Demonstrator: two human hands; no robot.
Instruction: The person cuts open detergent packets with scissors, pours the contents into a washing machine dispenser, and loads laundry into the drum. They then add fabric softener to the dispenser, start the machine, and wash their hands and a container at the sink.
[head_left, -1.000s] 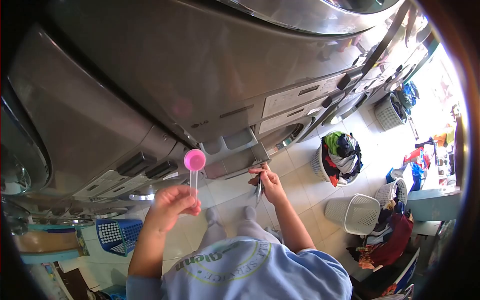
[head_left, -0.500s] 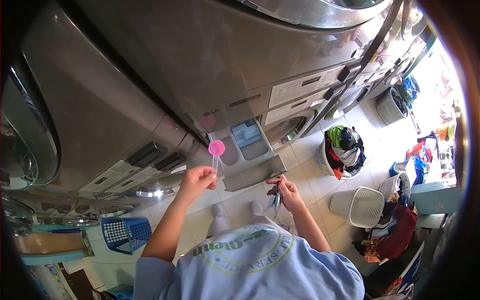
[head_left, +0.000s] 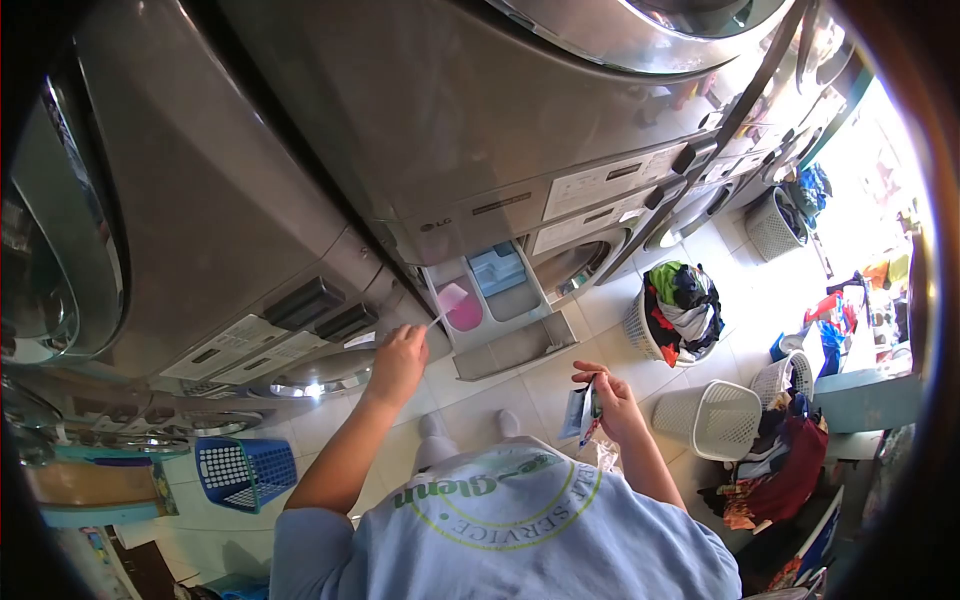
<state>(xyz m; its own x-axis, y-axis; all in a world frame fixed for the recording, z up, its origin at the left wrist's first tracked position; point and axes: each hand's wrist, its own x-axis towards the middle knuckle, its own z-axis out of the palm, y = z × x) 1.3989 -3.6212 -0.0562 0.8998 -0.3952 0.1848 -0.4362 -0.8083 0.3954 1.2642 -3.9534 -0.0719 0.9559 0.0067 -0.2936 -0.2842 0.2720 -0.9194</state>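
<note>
My left hand (head_left: 401,362) is closed on the thin handle of a small measuring scoop (head_left: 452,296). The scoop's cup is tipped over the left compartment of a pulled-out detergent drawer (head_left: 497,331). Pink liquid (head_left: 465,314) lies in that compartment, and a blue insert (head_left: 497,268) sits in the one beside it. To the right of the drawer, my right hand (head_left: 613,398) grips some small sachets (head_left: 577,413) against the palm, with some fingers extended. How many sachets there are is hard to make out.
Grey stacked LG machines (head_left: 430,130) stand in front. A full laundry basket (head_left: 680,315) is on the tiled floor at right, near a white basket (head_left: 725,420) and a clothes pile (head_left: 780,465). A blue basket (head_left: 245,472) stands at left.
My left hand has moved up, tipping the scoop, and its pink contents are now in the drawer compartment. My right hand, with the sachets, has shifted right and slightly down.
</note>
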